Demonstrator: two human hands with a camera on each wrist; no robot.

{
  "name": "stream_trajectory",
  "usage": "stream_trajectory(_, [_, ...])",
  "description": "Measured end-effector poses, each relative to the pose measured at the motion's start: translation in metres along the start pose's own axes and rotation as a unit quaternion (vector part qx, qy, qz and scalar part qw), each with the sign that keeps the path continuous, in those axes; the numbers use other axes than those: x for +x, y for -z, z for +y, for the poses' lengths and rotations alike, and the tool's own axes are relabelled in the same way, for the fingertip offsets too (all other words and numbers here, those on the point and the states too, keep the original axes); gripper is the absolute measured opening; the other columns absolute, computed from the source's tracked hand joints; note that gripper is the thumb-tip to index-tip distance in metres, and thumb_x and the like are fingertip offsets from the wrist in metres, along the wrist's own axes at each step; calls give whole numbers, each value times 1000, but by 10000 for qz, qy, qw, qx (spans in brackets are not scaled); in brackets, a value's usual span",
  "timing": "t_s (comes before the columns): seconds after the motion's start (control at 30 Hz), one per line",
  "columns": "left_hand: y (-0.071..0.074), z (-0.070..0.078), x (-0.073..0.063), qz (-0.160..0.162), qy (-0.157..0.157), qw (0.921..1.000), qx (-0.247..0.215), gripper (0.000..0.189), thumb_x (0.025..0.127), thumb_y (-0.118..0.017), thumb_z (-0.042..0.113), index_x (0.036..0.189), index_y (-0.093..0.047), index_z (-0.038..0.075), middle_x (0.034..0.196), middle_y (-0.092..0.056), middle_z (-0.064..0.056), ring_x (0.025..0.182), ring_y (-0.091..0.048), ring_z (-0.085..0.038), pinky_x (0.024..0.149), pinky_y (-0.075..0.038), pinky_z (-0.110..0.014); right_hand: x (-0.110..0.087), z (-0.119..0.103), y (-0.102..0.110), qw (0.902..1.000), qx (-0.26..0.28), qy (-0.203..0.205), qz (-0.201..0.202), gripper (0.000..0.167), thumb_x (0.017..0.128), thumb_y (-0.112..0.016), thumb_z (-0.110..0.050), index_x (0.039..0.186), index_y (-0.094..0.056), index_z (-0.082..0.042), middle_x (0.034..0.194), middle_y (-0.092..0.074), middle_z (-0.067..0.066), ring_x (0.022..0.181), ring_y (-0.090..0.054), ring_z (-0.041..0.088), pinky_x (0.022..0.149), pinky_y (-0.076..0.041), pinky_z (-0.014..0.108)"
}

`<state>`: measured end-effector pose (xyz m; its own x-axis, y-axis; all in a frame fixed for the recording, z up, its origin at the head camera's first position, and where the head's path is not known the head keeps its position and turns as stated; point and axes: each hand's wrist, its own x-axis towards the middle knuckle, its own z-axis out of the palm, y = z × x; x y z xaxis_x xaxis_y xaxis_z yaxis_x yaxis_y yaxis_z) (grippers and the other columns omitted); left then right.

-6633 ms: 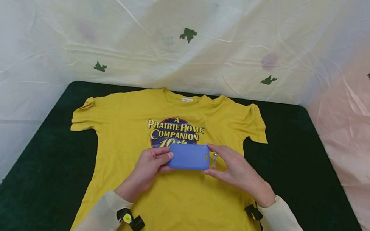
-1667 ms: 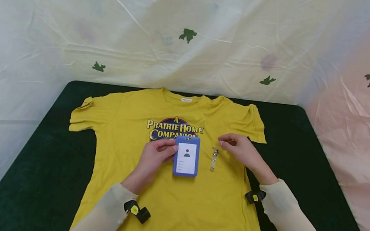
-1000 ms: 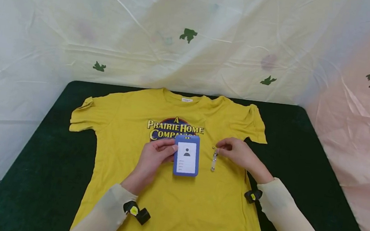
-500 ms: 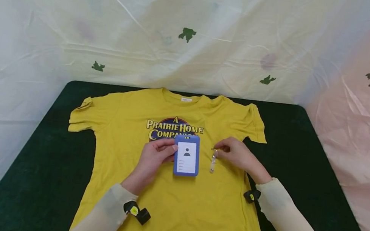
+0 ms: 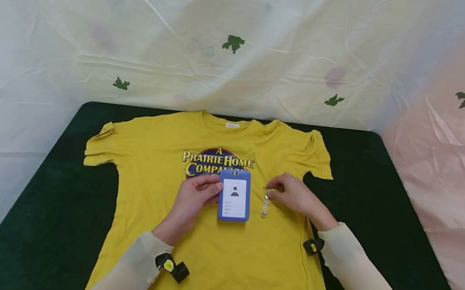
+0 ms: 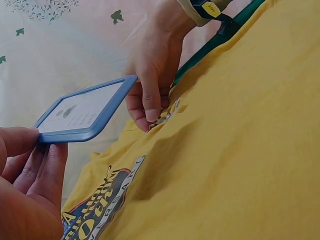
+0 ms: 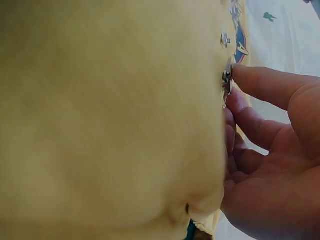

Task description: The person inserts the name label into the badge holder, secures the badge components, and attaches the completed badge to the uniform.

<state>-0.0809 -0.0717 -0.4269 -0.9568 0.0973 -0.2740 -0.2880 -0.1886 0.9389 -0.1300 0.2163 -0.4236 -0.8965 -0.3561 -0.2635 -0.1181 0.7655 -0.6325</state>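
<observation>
My left hand (image 5: 195,203) pinches the left edge of a blue badge holder (image 5: 232,219) between thumb and fingers, above a yellow T-shirt (image 5: 202,256). The holder stands upright in the head view, its white card with a person icon facing me. To its right, my right hand (image 5: 295,196) pinches the metal top of a badge clip (image 5: 265,207) with a clear strap, at the shirt's chest. The right wrist view shows thumb and forefinger on the metal clip (image 7: 227,80). The strap hangs down over the fabric. The holder and clip are apart.
The shirt lies spread on a dark green table (image 5: 43,219), its printed logo (image 5: 217,158) partly behind the holder. Pale cloth walls (image 5: 283,74) with green leaf shapes stand behind and at both sides.
Earlier both hands held the holder sideways, blank side up. It has since been turned upright, card showing. My right hand has let go of it and taken the badge clip's top.
</observation>
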Motion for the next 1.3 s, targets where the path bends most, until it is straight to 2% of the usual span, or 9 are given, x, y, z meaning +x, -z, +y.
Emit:
stream_trajectory(0.17, [1,1,-1,32,23,10000,24,28,98,-70,4,126,-70,-3,120,-73,-19,98,-72,-20,87,-61,-33,-1,1,3,10000,24,-49,-5,27,100,-71,-26,117,-73,-5,106,-68,6,91,-60,21,84,-51,39])
stream_trajectory(0.27, [2,2,-1,75,30,10000,17,28,98,-70,3,125,-71,-3,120,-73,-19,97,-72,-19,86,-61,-32,-2,2,2,10000,-21,53,42,30,98,-73,-26,118,-72,-4,106,-69,6,91,-60,21,84,-52,40])
stream_trajectory(0.63, [0,1,0,29,22,10000,45,27,98,-71,4,124,-71,-3,119,-73,-19,98,-72,-20,86,-61,-33,-5,1,-3,9984,-429,268,263,27,92,-79,-23,113,-73,-7,105,-63,5,93,-56,22,87,-50,41])
stream_trajectory(0.87, [-2,1,-1,71,27,10000,20,27,98,-71,3,124,-71,-4,118,-73,-19,96,-72,-19,85,-62,-32,-4,0,-6,9976,-600,216,262,24,88,-78,-21,106,-69,-7,96,-58,4,88,-52,22,78,-46,37])
stream_trajectory(1.07, [-1,2,-2,92,21,10000,-6,27,97,-71,3,124,-71,-4,118,-73,-19,96,-72,-19,84,-62,-31,-6,3,-1,9993,138,-58,340,25,90,-76,-21,107,-62,-8,94,-62,6,84,-56,22,73,-48,36])
stream_trajectory(1.3, [1,-1,-2,128,9,9999,14,27,97,-71,4,124,-71,-4,119,-73,-19,96,-72,-18,83,-62,-30,-6,8,5,9935,1071,-226,298,28,96,-74,-22,114,-60,-4,103,-66,9,91,-59,24,82,-50,36])
